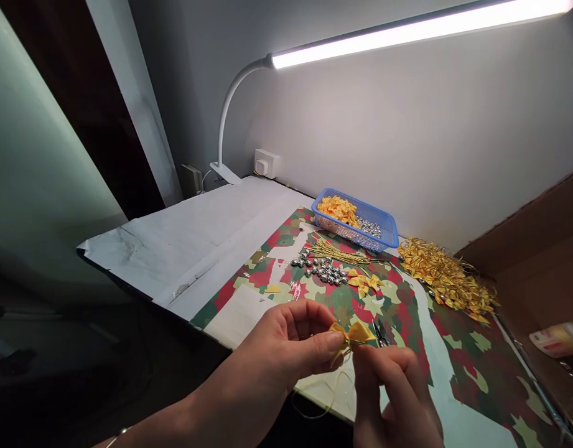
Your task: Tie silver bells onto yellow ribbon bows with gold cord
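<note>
My left hand (298, 345) is closed in a pinch on a yellow ribbon bow (361, 331), gripping its left loop between thumb and fingers. My right hand (391, 379) is closed at the bow's middle, its fingertips pinching thin gold cord there; the exact grip is partly hidden. A loose loop of this cord (333, 398) hangs below the bow, past the table's front edge. Just behind my right hand lie dark small scissors (382, 334). Farther back are several yellow bows (362, 283), silver beads (328, 272) and a bundle of gold cords (340, 252).
A blue plastic basket (386, 233) holds yellow bows and silver beads near the wall. To its right spreads a pile of corded bows (447, 280). A clip-on lamp (228, 102) shines overhead. Camouflage-patterned sheeting (454, 348) and white paper (211, 227) cover the table.
</note>
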Motion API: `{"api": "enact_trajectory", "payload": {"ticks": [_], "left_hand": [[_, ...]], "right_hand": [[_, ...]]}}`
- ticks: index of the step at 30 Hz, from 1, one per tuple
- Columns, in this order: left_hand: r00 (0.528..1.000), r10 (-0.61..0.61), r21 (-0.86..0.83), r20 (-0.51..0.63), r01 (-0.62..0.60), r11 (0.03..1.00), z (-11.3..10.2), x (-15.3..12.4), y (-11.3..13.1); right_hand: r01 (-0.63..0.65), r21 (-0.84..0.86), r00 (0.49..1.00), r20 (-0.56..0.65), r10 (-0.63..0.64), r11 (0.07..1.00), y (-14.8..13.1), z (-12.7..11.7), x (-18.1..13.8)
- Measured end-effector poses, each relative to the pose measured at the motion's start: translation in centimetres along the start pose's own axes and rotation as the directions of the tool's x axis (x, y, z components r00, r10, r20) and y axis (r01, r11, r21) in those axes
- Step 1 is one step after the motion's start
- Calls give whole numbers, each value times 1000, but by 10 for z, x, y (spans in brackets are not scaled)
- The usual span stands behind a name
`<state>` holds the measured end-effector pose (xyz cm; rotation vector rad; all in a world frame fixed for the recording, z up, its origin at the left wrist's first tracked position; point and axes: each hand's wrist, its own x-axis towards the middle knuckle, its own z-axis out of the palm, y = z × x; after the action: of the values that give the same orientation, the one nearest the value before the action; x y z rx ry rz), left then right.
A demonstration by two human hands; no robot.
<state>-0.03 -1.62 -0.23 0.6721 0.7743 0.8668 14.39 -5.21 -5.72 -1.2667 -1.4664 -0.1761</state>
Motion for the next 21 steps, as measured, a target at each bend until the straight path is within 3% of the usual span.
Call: {"api": "enact_trajectory", "payload": {"ticks": [7,15,21], "left_hand": [[1000,-15,-38,20,15,999,-2,-2,1],[996,78,12,50,-79,997,4,-5,1],[987,148,167,65,-157,973,6,-7,4]], "right_hand": [[-7,86,999,-38,10,996,-3,4,2],[-39,123,998,-38,44,992,-3,4,1],[-44,190,996,-73,59,981,-1,7,2]]}}
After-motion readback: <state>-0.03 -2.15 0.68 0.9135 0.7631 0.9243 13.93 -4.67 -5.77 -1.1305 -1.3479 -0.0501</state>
